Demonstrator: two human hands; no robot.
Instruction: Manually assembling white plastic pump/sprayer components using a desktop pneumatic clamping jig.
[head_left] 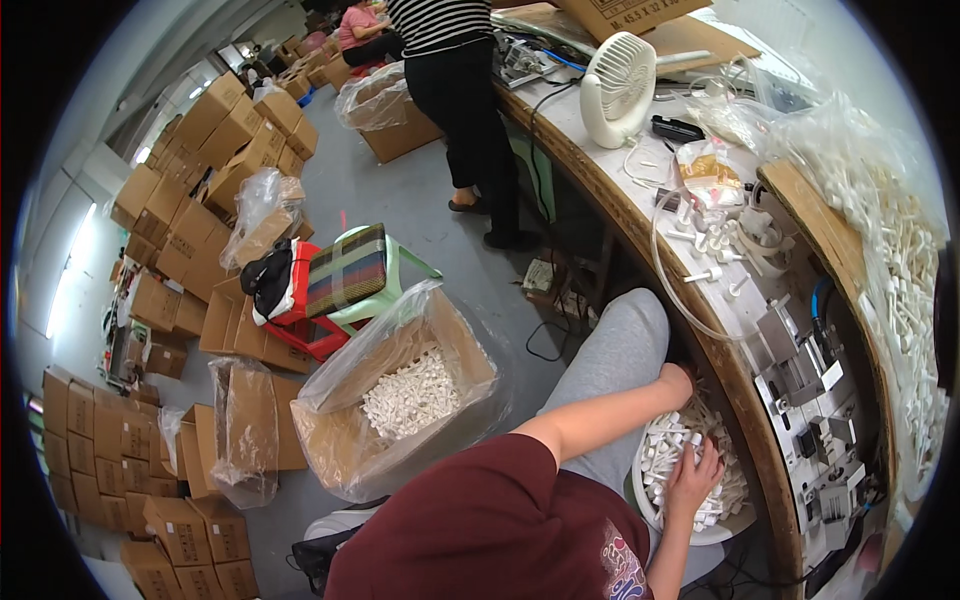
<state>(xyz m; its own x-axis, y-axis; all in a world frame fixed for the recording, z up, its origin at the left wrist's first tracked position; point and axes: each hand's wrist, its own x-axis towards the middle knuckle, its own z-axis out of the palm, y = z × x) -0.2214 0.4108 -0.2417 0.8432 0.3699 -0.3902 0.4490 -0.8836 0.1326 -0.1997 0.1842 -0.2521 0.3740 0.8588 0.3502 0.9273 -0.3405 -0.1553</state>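
Note:
A white tub full of small white plastic parts sits at my lap, against the workbench edge. My right hand rests over the heap, its fingers curled around a white plastic part at their tips. Across my thigh reaches my left forearm. My left hand is at the tub's far side, close under the bench edge; its fingers are mostly hidden, so what they hold cannot be seen. Grey trousers show beside the tub.
The curved workbench carries a white fan, loose white parts, a metal fixture and bagged white parts. At my left stand a lined carton of parts, stools and stacked cartons. A person stands ahead.

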